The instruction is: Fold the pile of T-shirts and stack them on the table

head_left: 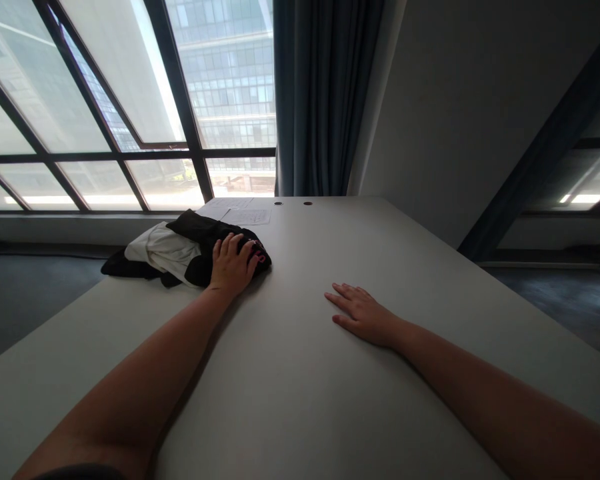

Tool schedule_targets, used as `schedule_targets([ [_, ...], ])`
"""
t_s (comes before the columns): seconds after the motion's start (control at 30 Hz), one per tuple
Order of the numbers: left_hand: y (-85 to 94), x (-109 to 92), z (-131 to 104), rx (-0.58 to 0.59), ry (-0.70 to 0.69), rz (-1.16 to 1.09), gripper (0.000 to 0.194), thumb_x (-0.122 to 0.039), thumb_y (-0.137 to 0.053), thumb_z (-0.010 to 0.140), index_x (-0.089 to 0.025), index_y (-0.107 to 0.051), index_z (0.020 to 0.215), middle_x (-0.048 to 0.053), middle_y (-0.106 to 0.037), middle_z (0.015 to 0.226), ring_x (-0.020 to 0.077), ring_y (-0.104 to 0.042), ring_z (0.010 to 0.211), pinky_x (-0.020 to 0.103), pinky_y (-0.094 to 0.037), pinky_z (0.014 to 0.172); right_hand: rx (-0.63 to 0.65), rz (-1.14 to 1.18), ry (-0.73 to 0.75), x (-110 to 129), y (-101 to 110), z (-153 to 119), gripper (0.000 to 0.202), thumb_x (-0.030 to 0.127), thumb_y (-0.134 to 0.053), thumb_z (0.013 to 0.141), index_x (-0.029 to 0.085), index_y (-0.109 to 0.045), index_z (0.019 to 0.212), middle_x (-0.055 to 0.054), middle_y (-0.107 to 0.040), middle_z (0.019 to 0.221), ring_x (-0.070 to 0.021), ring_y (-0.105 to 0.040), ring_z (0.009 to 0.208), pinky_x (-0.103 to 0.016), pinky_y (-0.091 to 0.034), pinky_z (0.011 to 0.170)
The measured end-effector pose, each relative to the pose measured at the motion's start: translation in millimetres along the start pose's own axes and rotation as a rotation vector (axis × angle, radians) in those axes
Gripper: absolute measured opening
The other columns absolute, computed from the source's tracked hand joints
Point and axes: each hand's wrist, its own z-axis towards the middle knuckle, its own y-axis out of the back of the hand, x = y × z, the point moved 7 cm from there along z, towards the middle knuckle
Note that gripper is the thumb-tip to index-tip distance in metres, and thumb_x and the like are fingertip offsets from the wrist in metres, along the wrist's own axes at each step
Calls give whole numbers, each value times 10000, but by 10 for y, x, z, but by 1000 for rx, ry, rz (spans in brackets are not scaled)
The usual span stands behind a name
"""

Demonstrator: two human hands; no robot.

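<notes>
A bundle of black cloth [205, 229] and white cloth [163, 250] lies heaped on the left side of the white table [290, 373]. My left hand [233, 263] rests on the black part at the bundle's right end, fingers apart, beside some pink marks on the fabric. Flat on the tabletop, right of the middle, lies my right hand [363, 313], its fingers spread and nothing in it. A stretch of bare table separates it from the cloth.
Papers [247, 217] lie behind the cloth. Two round holes [307, 203] sit near the table's far edge. Beyond are a window [235, 87], a dark blue curtain [320, 100] and a grey wall [445, 120].
</notes>
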Motion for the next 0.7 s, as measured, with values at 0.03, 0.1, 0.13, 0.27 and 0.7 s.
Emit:
schedule_targets([
  [0.03,-13,110,0,-1,77,41,477,-418,-498,1031,-201,-629,1435,187,-493,1588,397,-341,1541,623,-202,1259,0,3,-2,-3,0,-4,693,590,-429,1047,254,-439,1654,-142,-273,1746,-360,-264,1608,-586,-196,1296],
  [0.1,-53,291,-8,27,201,111,538,-450,-472,1033,-172,-588,1478,214,-438,1633,418,-300,1560,637,-212,1244,2,7,-5,-2,3,-12,690,590,-427,1047,262,-438,1654,-135,-271,1747,-357,-261,1610,-588,-197,1296],
  [0.13,-78,360,-14,54,247,139,561,-458,-469,1029,-163,-571,1495,223,-427,1640,428,-302,1556,639,-231,1231,5,7,-8,1,5,-16,691,587,-428,1046,260,-437,1655,-135,-269,1748,-357,-258,1611,-588,-196,1296],
  [0.27,-206,537,-54,231,389,184,645,-471,-482,1000,-143,-494,1555,249,-459,1592,449,-521,1366,599,-418,1075,28,-7,-29,14,12,-25,697,562,-435,1047,234,-423,1662,-149,-253,1752,-356,-235,1618,-572,-172,1304],
  [0.7,-330,366,-24,240,137,105,549,-350,-496,990,-117,-552,1485,215,-639,1276,371,-606,1110,476,-500,911,4,16,-10,15,16,-14,693,585,-432,1045,252,-438,1654,-139,-258,1750,-365,-246,1613,-597,-197,1295],
])
